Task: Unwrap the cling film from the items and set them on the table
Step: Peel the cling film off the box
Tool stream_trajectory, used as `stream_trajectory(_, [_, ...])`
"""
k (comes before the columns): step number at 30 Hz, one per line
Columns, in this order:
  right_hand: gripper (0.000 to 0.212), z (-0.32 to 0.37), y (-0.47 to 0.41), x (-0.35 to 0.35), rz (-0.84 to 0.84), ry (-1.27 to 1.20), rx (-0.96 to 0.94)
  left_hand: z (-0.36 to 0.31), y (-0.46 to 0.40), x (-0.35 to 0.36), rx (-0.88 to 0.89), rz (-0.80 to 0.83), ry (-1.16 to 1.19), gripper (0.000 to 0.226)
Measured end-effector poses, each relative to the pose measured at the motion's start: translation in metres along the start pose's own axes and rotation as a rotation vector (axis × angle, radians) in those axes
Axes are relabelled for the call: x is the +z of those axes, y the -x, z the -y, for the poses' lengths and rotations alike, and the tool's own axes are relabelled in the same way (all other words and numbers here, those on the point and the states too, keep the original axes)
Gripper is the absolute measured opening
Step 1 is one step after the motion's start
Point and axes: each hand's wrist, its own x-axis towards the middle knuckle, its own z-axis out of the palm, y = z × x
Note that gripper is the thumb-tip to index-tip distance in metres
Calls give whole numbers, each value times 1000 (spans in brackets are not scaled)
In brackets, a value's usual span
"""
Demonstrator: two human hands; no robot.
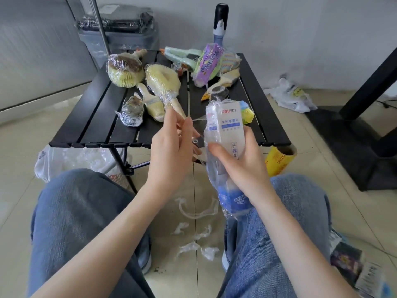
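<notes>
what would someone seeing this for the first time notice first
Front and centre, the right hand holds up a film-wrapped bundle with a white box in it, while the left hand pinches a strand of film. Behind them, a black table carries more wrapped items; torn film scraps litter the floor.

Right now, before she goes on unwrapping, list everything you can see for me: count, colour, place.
wrapped bundle: 1, white box and blue item in cling film, held above the table's near edge
folding table: 1, black, centre
wrapped round brushes: 2, yellow, table's far left
wrapped paintbrush: 1, cream, table's middle
wrapped small item: 1, dark, table's near left
wrapped purple pack: 1, table's far right
cling film roll: 1, yellow box, floor right
film scraps: several, clear, floor between the legs
bin: 1, grey, behind the table
left hand: pinches a film strand
right hand: grips the bundle
</notes>
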Motion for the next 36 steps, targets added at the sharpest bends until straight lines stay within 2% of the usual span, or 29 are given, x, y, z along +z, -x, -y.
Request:
stream_trajectory(3, [36,1,0,1,-17,92,-32,4,1,1,-84,-16,28,20])
stream_trajectory(7, [34,1,0,-2,-55,163,-26,2,-1,-5,-129,97,134,18])
stream_trajectory(11, [39,3,2,0,-54,217,-38,-3,-9,-6,-33,177,52,31])
stream_trajectory(16, [37,3,3,-1,-55,295,-49,0,-16,-9,69,185,-55,20])
stream_trajectory(20, [38,5,2,-5,-20,333,-29,7,-15,-13,300,93,-243,8])
stream_trajectory(22, [37,7,2,-6,-15,308,-1,9,-15,-13,355,37,-292,7])
stream_trajectory(24, [36,8,1,-7,-17,262,26,9,-14,-13,261,-18,-258,11])
stream_trajectory(26, [34,10,1,-9,-3,206,49,8,-15,-12,-10,-43,-76,13])
stream_trajectory(28, [33,11,0,-11,20,123,80,6,-17,-11,-329,-37,223,12])
stream_trajectory(30, [33,10,-1,-11,19,31,121,5,-21,-10,-521,-30,417,12])
stream_trajectory(33, [29,9,-3,-9,-31,-56,128,1,-20,-7,-624,15,578,11])
stream_trajectory(36, [30,9,-5,-6,-83,-71,100,-7,-10,-4,-706,240,594,33])
